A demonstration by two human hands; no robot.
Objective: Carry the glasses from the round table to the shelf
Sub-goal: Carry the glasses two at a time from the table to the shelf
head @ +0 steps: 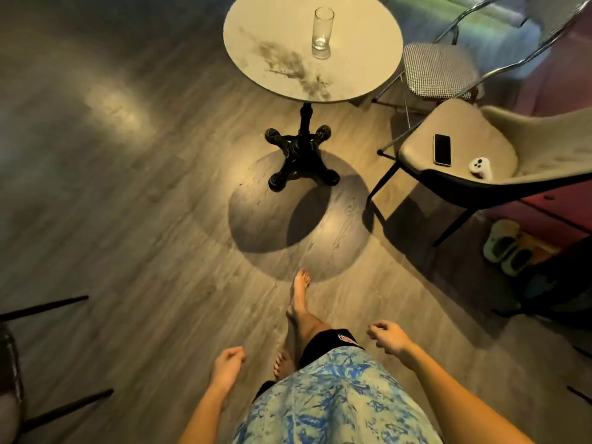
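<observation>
One tall clear glass [322, 32] stands upright on the round pale table [262, 59] at the top of the head view, towards the table's right side. Both my hands hang low near my body, far from the table. My left hand [226, 366] holds nothing, its fingers loosely curled. My right hand [389, 336] is also empty, fingers loosely curled and apart. The shelf is not in view.
The table's black pedestal base [301, 158] stands on the wooden floor ahead of my bare feet. To the right, a beige chair [480, 136] carries a phone [442, 149] and a white controller [480, 168]. A checkered chair [435, 70] stands behind it. Slippers [506, 248] lie at the right; dark chair legs [48, 306] at the left.
</observation>
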